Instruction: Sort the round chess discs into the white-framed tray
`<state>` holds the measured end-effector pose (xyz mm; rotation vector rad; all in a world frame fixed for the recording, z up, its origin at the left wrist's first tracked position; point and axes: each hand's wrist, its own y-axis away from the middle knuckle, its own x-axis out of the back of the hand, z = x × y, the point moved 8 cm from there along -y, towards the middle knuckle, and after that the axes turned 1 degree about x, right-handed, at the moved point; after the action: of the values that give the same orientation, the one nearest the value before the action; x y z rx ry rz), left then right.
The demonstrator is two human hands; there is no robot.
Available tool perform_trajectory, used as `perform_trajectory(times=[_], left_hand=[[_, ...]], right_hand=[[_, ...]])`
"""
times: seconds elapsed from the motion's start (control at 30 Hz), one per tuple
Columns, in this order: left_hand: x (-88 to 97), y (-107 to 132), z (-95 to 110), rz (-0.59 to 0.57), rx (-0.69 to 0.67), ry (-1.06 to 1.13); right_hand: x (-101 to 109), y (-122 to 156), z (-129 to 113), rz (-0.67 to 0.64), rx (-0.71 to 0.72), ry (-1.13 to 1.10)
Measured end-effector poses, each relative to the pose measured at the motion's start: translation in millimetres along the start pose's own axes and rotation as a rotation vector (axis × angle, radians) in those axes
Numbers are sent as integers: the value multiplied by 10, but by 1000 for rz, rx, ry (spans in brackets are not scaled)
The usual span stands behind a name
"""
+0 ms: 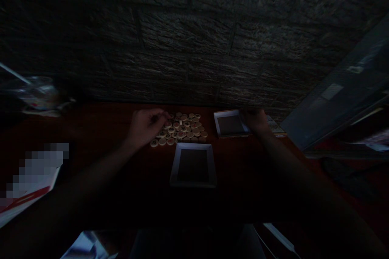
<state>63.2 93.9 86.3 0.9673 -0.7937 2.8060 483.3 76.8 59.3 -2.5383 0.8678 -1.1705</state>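
Left hand: My left hand (142, 127) hovers low at the left edge of the spread, fingers curled toward the thumb; in this light I cannot tell whether a piece is pinched between them.
Right hand: My right hand (257, 120) reaches to the right-hand wall of the far tray, its fingers lost in shadow; I cannot tell how firmly they close, if at all.
Xiangqi pieces: The round xiangqi pieces (181, 134), some with red or black characters and others blank side up, crowd the table in close rows between my left hand and the far tray.
Far tray: The shallow far tray (230, 125), pale-walled and dark-floored, sits right of the pieces, apart from them.
Near tray: A matching near tray (193, 164) lies just on my side of the pieces, its floor bare.
Touch: A light fingertip at the outer edge should serve best, I judge, since a broad sweep could jostle the packed rows; a steady right hand would keep the far tray from sliding.
Table: Around the trays runs a reddish-brown table (100, 129), a clear plastic cup (44, 99) with a straw at far left.
Wall: Behind it all rises a dim stone-block wall (194, 48).
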Motion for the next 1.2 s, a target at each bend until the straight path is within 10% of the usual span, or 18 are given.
perform_trajectory(times=[0.63, 1.03, 1.2], left_hand=[[-17, -4, 18, -21, -43, -26], [4, 2, 39, -72, -14, -115], [-14, 37, 46, -104, 13, -172]], right_hand=[[187, 38, -96, 31, -86, -57], [1646, 523, 288, -15, -211, 58], [1811, 842, 519, -102, -195, 129]])
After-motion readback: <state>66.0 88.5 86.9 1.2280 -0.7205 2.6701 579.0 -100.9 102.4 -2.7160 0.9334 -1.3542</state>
